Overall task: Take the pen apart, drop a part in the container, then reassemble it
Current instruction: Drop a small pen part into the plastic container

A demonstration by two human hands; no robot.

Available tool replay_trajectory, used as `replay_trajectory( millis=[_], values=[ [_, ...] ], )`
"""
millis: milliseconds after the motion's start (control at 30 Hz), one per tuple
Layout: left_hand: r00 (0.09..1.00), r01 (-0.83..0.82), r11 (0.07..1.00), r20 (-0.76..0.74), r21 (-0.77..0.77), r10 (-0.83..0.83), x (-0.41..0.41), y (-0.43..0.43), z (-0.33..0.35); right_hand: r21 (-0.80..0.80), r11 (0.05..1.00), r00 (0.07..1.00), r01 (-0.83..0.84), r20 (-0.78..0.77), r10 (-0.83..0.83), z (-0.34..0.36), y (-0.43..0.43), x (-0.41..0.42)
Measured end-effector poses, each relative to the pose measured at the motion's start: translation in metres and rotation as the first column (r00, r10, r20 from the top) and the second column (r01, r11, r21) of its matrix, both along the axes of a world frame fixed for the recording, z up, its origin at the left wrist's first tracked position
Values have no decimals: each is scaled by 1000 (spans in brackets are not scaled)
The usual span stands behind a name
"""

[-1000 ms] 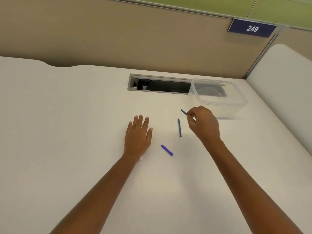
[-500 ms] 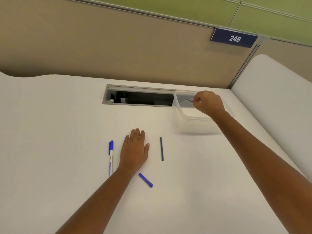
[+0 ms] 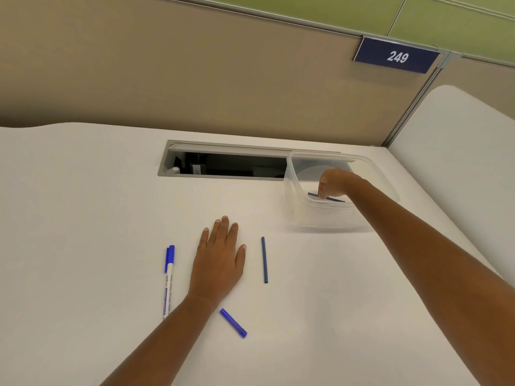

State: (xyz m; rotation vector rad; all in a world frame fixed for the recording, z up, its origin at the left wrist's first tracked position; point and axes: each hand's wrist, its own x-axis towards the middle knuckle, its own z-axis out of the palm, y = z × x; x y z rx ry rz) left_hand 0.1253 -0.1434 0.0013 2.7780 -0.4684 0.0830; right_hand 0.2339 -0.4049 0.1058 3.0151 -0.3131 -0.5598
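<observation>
1. Far left on the white desk (image 3: 83, 204) I see a capped white pen with a blue cap (image 3: 168, 280), lying lengthwise and whole; whether it belongs to this job I cannot tell.
2. Just right of it, my left hand (image 3: 218, 263) lies flat, palm down, fingers spread and grasping nothing.
3. Near that wrist, a short blue cap piece (image 3: 233, 323) lies loose at a slant.
4. Right of the left hand, apart from it, a thin dark refill tube (image 3: 264, 259) lies straight on the desk.
5. Beyond these, a cable slot (image 3: 223, 162) is cut into the far part of the desk.
6. At the far right, the clear container (image 3: 295, 188) stands beside that slot. My right hand (image 3: 334, 182) is inside it, fingers curled down over a thin dark-blue pen part (image 3: 313, 194) low in the tub. I cannot tell whether the fingers are pinching the part or have let go.
7. My reading: disassembly is done, and the drop is at or just about complete. Left to do: fetch the part out and rebuild the pen from the tube and cap piece.
</observation>
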Motion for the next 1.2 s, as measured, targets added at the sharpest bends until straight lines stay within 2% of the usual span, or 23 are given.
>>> replay_trajectory(
  millis=[133, 267, 400, 533, 667, 733, 867, 1067, 1200],
  values=[
    [1000, -2, 1000, 1, 7, 2, 0, -1, -1, -35, 999, 1000, -22, -19, 21, -8, 2, 1],
    [1000, -7, 1000, -15, 19, 7, 1, 0, -1, -22, 999, 999, -30, 36, 31, -10, 5, -3],
    [999, -8, 1000, -31, 29, 9, 0, 1, 1, 64, 998, 963, -16, 268, -2, 2, 7, -12],
    [998, 5, 1000, -60, 19, -4, -2, 3, 7, 171, 982, 830, -76, 557, -33, 24, 19, -35],
    [999, -1, 1000, -47, -17, 0, -9, 9, 18, 219, 964, 737, -147, 675, -41, 40, 39, -67],
    [999, -24, 999, -43, -33, 23, -13, 16, 23, 264, 951, 719, -162, 692, -70, 40, 55, -83],
    [996, -88, 995, -14, -57, 87, -27, 39, 29, 339, 920, 738, -195, 669, -90, 26, 102, -115],
    [983, -182, 975, 1, -130, 184, -48, 71, 34, 480, 850, 820, -216, 562, -109, -11, 174, -159],
    [970, -243, 963, -23, -117, 242, -62, 92, 31, 555, 808, 861, -198, 493, -128, -33, 211, -181]
  ],
)
